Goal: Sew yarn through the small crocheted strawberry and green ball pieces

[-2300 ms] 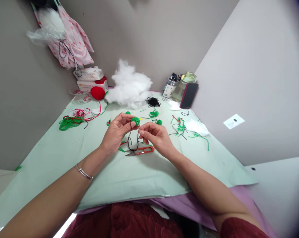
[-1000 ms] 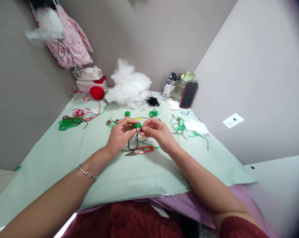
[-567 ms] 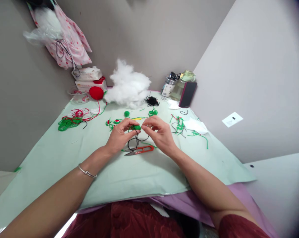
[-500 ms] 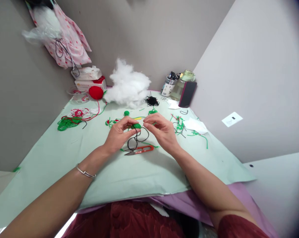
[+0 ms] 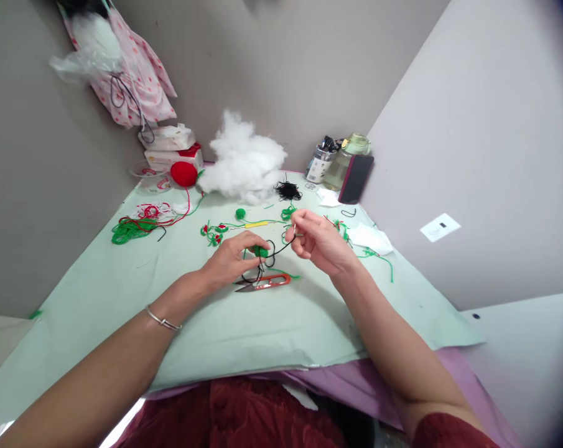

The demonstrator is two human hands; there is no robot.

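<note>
My left hand [image 5: 232, 258] pinches a small green crocheted piece [image 5: 261, 252] between thumb and fingers. Black yarn [image 5: 281, 249] runs from that piece up to my right hand [image 5: 316, 239], whose fingers are closed on a thin, shiny needle [image 5: 294, 229]. More of the black strand loops down below the green piece. Under it lie orange-handled thread snips [image 5: 267, 284], blades pointing left. A yellow-handled crochet hook [image 5: 255, 224] rests just beyond my hands, near a small green ball [image 5: 241, 214] and little red-and-green crocheted bits [image 5: 214, 233].
White stuffing [image 5: 244, 162] is heaped at the back, beside a black yarn tangle [image 5: 288, 190]. Green yarn [image 5: 132, 231] and a red yarn ball [image 5: 184, 174] lie left. A phone [image 5: 356, 179] leans on a bottle [image 5: 337, 169] at back right, near white paper [image 5: 371, 238].
My right hand has moved away from the green piece and turned, drawing the black yarn out between the hands. My left hand has lowered slightly with the green piece.
</note>
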